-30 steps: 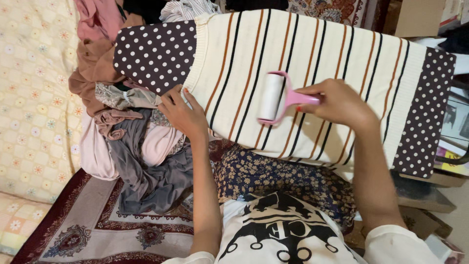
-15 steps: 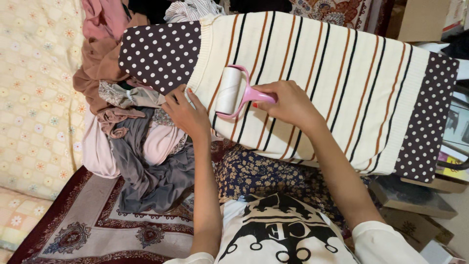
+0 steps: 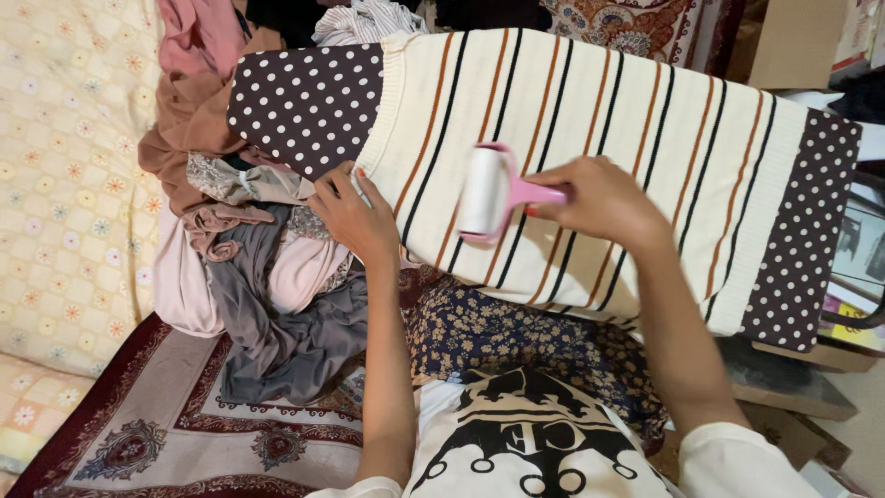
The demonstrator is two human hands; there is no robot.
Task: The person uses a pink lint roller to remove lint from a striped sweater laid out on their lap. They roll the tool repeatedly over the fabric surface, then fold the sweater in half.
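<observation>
A cream sweater [image 3: 627, 138] with black and orange stripes lies over a brown ironing board [image 3: 304, 101] with white dots. My right hand [image 3: 599, 198] grips the pink handle of a lint roller [image 3: 487, 192], whose white roll rests on the sweater's left half. My left hand [image 3: 355, 217] pinches the sweater's lower left hem and holds it against the board's edge.
A heap of clothes [image 3: 249, 249] in brown, grey and pink lies left of the board. A yellow floral quilt [image 3: 64, 166] covers the far left. A patterned rug [image 3: 184, 424] is below. Cardboard boxes [image 3: 793, 397] and books sit at the right.
My right hand first rolled the lint roller left toward the hem, then back right to the sweater's left-middle. My left hand stayed on the hem.
</observation>
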